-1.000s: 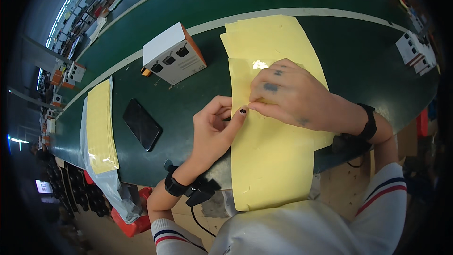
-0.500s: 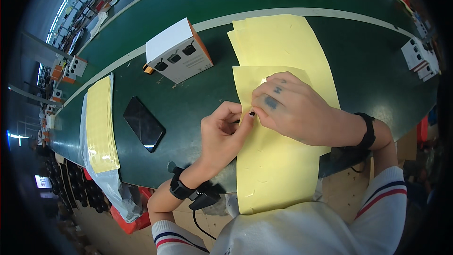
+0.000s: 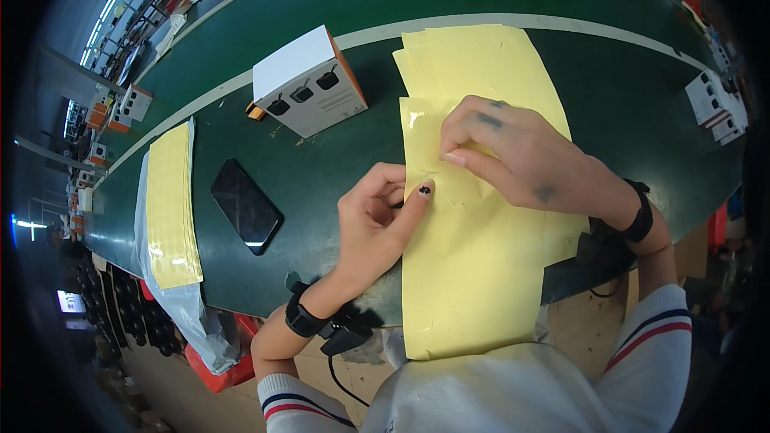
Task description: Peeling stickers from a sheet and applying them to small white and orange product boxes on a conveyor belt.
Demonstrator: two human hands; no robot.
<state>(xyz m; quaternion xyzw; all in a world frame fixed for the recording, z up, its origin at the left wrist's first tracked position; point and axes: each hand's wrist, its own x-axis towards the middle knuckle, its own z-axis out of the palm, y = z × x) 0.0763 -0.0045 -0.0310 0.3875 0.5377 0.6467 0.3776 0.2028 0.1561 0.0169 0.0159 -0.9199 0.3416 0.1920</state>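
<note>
A long yellow sheet [image 3: 473, 289] hangs over the table's near edge and reaches my body. My left hand [image 3: 377, 220] is closed on its left edge, thumb on top and curled fingers underneath. Small creases mark the sheet beside that thumb. Over the sheet's upper part, my right hand [image 3: 521, 152] is closed, with thumb and forefinger brought together. Whatever lies between those fingertips, if anything, is too small to make out. More yellow sheets [image 3: 481, 56] lie beneath and beyond, their far edges fanned out.
Left of my hands lies a black phone [image 3: 247, 207]. Farther left, a stack of yellow sheets [image 3: 170, 208] rests on a grey plastic bag [image 3: 188, 317]. A white and orange box [image 3: 313, 84] stands beyond the phone, and similar boxes [image 3: 714, 104] sit at the far right.
My right hand has moved away from my left thumb, up and to the right. The sheet's far edge has shifted slightly away from me. My left hand keeps its pinch.
</note>
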